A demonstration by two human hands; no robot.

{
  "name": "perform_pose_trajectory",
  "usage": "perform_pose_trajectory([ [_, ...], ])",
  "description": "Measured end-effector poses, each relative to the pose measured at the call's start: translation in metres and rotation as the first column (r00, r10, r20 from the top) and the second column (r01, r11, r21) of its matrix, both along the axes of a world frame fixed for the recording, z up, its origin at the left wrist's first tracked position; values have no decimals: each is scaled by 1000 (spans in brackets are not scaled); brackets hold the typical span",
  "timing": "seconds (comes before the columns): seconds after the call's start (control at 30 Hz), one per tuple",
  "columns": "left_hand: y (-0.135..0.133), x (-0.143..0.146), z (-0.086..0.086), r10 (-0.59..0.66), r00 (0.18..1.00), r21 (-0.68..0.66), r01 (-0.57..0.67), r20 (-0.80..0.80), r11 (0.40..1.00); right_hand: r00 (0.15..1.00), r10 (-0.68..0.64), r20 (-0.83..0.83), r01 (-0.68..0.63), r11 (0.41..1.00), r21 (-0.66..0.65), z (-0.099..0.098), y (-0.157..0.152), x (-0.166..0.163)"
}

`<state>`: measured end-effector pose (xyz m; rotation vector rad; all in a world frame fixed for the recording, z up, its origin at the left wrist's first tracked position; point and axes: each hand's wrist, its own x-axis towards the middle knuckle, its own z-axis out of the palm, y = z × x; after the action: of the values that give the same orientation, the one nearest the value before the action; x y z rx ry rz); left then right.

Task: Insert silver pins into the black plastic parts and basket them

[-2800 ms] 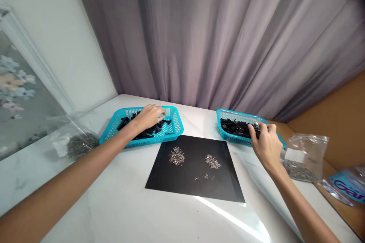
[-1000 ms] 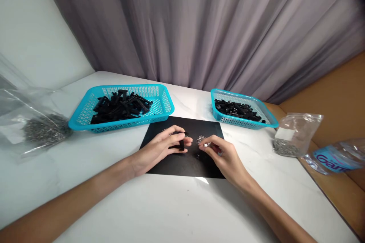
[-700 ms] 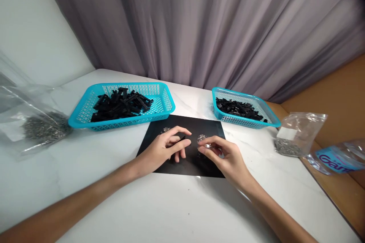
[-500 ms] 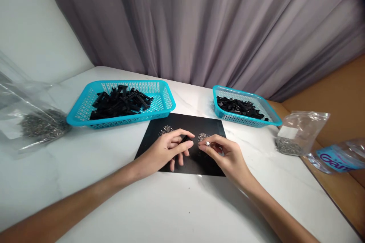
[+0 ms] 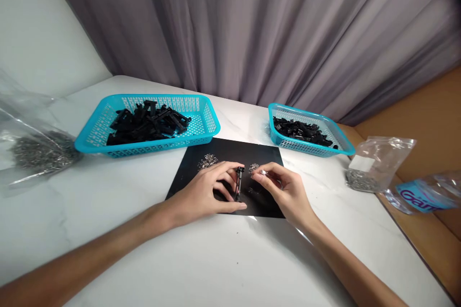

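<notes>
My left hand [image 5: 212,187] grips a narrow black plastic part [image 5: 239,184] by its two ends, thumb at the near end and fingers at the far end. The part stands on edge above a black mat [image 5: 187,177]. To its right, my right hand [image 5: 283,184] is closed in a pinch, with a small pale, shiny spot at the fingertips; what it holds is too small to make out. Just beyond those fingertips lies a small pile of metal pins [image 5: 254,168]. Another pile of metal pieces [image 5: 208,161] lies on the mat behind my left hand.
A blue basket [image 5: 86,141] of black plastic parts stands back left, a smaller blue basket [image 5: 345,146] of black parts back right. Clear bags of metal pieces lie at far left [image 5: 45,151] and right [image 5: 363,180]. A plastic bottle [image 5: 421,196] lies at the right edge.
My left hand has turned and spread its grip, so the black part now shows lengthwise between thumb and fingers. My right hand stays pinched and has shifted slightly. The view has moved a little.
</notes>
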<state>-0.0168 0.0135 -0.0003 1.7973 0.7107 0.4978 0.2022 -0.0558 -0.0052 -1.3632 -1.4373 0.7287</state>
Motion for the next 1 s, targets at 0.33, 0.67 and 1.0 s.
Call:
perform_pose_trajectory([
  [0.33, -5, 1, -1, 61, 994, 413, -18, -91, 911, 993, -12, 120, -24, 956, 293, -2, -2, -19],
  [0.67, -8, 5, 1, 100, 995, 465, -76, -27, 882, 970, -102, 220, 15, 931, 366, -11, -2, -26],
  [1.0, -11, 6, -2, 121, 992, 467, -100, -16, 879, 879, -288, 381, 76, 871, 486, -9, -5, -31],
])
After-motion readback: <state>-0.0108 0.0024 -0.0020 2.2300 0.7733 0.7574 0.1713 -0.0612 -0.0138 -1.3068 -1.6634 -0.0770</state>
